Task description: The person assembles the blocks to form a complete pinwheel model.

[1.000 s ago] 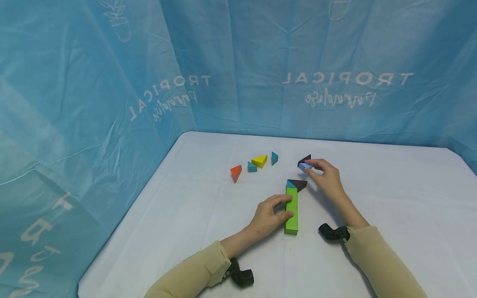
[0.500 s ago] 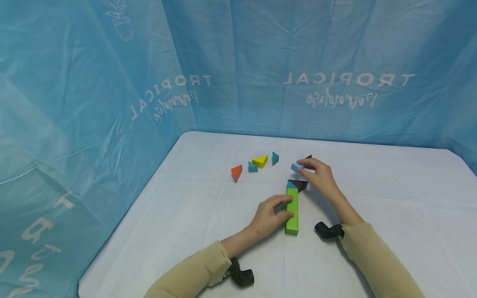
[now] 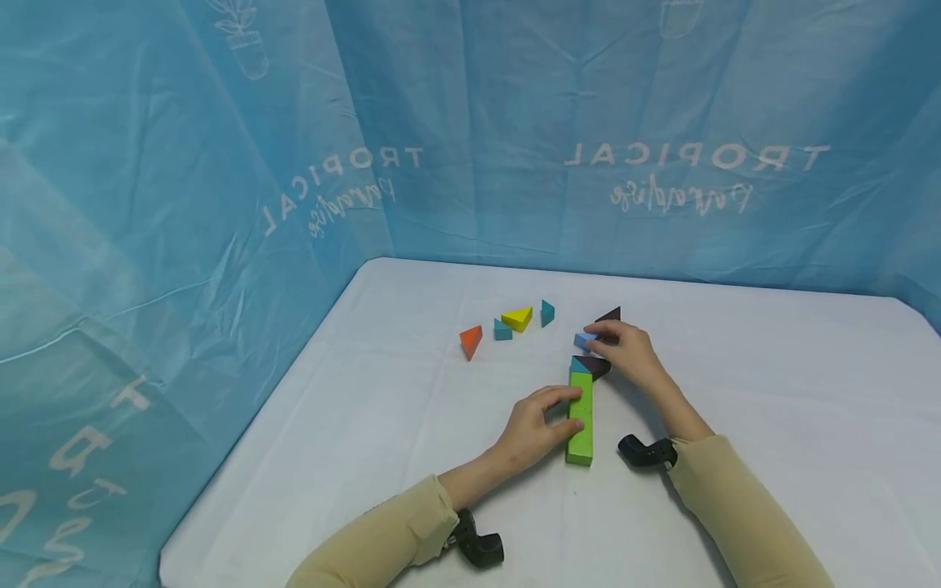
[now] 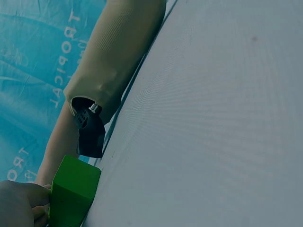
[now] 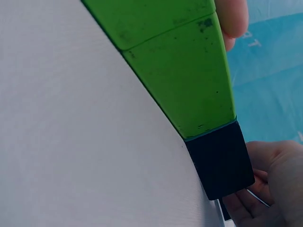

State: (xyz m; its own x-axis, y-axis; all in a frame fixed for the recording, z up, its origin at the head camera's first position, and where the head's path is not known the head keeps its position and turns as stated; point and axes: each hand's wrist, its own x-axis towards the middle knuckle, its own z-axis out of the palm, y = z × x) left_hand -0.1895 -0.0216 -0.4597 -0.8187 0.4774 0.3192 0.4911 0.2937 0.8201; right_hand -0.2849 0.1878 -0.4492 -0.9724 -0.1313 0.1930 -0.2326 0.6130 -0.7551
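Two green blocks (image 3: 581, 408) lie end to end on the white table. A small blue triangular block (image 3: 578, 367) and a dark triangular block (image 3: 597, 367) adjoin their far end. My left hand (image 3: 532, 426) rests its thumb and index fingertips on the green blocks from the left. Just beyond the dark block, my right hand (image 3: 631, 351) pinches a light blue triangular block (image 3: 583, 340) between thumb and fingers, which partly cover it. The right wrist view has the green side (image 5: 184, 80) close up, the dark block (image 5: 220, 161) and my right hand (image 5: 284, 184) behind it.
Another dark triangular block (image 3: 611, 314) shows behind my right hand. Farther left lie an orange triangular block (image 3: 471, 341), a yellow one (image 3: 518, 318) and two teal ones, one nearer (image 3: 503, 330) and one farther (image 3: 547, 313). A blue printed curtain (image 3: 485, 122) hangs behind the table.
My right hand has brought the light blue block left and nearer, from beside the far dark block to just beyond the row's end. My left hand has stayed on the green blocks.
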